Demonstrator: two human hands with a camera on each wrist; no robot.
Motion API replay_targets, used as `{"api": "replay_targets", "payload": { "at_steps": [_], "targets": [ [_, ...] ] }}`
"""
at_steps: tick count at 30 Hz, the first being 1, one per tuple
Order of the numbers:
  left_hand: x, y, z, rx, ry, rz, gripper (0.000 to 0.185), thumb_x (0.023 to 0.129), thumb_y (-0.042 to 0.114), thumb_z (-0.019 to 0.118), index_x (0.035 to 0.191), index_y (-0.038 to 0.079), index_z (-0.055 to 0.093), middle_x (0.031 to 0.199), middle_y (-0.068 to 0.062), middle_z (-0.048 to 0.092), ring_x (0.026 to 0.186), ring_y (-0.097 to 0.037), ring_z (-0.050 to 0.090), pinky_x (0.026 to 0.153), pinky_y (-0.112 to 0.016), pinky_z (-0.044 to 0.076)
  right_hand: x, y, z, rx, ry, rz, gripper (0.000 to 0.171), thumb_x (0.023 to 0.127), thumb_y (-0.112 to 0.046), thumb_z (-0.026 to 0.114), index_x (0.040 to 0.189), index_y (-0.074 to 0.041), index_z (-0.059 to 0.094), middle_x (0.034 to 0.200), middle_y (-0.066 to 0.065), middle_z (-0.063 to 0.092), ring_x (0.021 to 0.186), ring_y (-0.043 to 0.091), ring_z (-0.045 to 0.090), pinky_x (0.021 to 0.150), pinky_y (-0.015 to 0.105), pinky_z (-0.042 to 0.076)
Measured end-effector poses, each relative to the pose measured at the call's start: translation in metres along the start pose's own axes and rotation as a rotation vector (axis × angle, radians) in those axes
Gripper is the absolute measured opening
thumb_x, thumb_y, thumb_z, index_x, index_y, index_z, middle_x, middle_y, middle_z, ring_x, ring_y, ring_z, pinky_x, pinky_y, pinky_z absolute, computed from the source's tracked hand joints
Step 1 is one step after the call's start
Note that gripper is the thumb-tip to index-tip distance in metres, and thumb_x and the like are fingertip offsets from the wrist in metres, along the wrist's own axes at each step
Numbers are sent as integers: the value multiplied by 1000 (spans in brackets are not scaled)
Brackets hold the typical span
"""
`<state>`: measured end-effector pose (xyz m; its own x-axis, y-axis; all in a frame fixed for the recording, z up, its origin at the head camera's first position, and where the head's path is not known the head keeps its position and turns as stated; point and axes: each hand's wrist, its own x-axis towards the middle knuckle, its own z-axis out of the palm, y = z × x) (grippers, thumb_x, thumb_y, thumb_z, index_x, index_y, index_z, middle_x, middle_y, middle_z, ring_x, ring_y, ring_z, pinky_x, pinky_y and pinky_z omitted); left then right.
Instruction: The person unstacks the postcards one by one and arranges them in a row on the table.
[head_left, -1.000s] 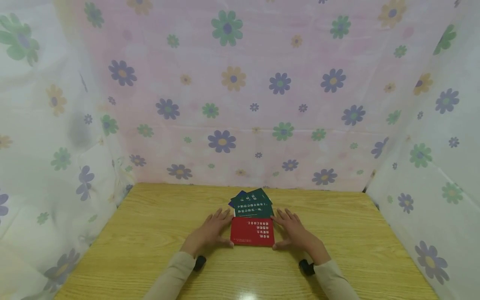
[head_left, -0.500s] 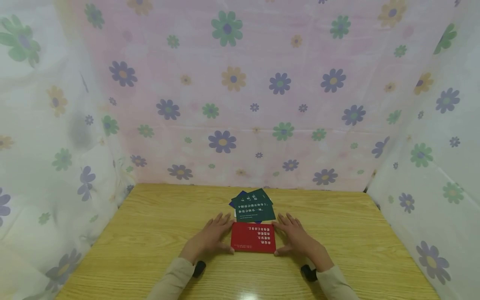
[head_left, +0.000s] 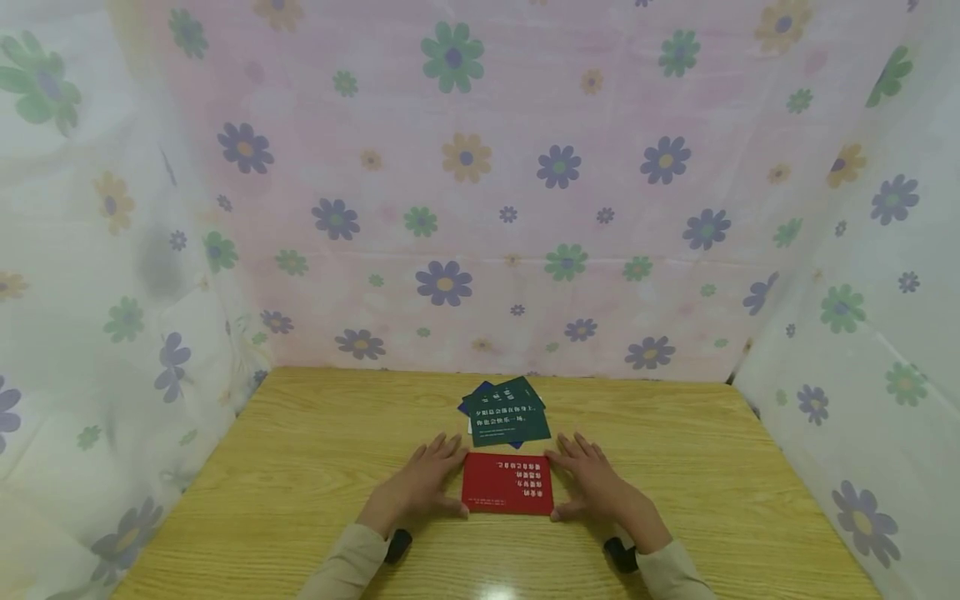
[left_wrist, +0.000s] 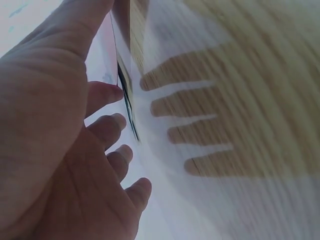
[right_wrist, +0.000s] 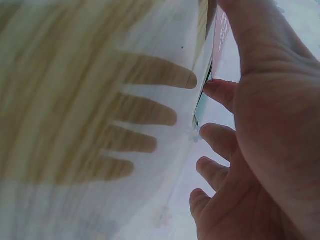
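Observation:
A red card (head_left: 507, 483) with white characters lies crosswise on the wooden table, between both hands. My left hand (head_left: 418, 482) holds its left side, index fingertip at the far corner and thumb tip at the near one. On the opposite side my right hand (head_left: 597, 483) holds the card in the same way. The other fingers of both hands are spread and touch nothing. Just beyond the red card is a fanned pile, with a dark green card (head_left: 510, 423) on top. A second green card (head_left: 522, 386) and a blue card (head_left: 463, 407) stick out from under it.
The wooden table (head_left: 330, 425) reflects the fingers in both wrist views. Flower-patterned cloth (head_left: 480, 242) hangs behind its far edge and along both sides. A black wrist device (head_left: 619, 554) sits by the right sleeve, with another black device (head_left: 398, 546) by the left.
Both hands have drawn the red card toward the person. It overlapped the green card's near edge before; now a strip of table shows between them. The fanned pile stays in place.

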<state>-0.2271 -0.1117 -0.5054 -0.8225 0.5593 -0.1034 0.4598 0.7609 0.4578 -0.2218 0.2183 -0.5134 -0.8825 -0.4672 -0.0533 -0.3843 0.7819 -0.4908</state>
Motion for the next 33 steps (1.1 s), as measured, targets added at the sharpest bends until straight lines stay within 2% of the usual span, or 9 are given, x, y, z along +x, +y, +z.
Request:
{"api": "replay_targets", "payload": {
  "at_steps": [13, 33],
  "targets": [
    [-3, 2, 1, -24, -10, 0, 95, 84, 46, 80, 157, 4, 37, 167, -17, 25, 155, -43, 14, 123, -63, 17, -4, -3, 0, 11, -12, 18, 93, 74, -39, 91, 150, -5, 50, 162, 29, 27, 150, 56, 14, 119, 72, 12],
    [-6, 2, 7, 18, -16, -15, 95, 85, 46, 80, 158, 3, 35, 166, -18, 28, 154, -46, 19, 121, -65, 21, -10, -4, 4, 37, -36, 40, 93, 78, -39, 88, 153, -7, 45, 161, 32, 28, 148, 59, 16, 116, 76, 13]
  ]
}}
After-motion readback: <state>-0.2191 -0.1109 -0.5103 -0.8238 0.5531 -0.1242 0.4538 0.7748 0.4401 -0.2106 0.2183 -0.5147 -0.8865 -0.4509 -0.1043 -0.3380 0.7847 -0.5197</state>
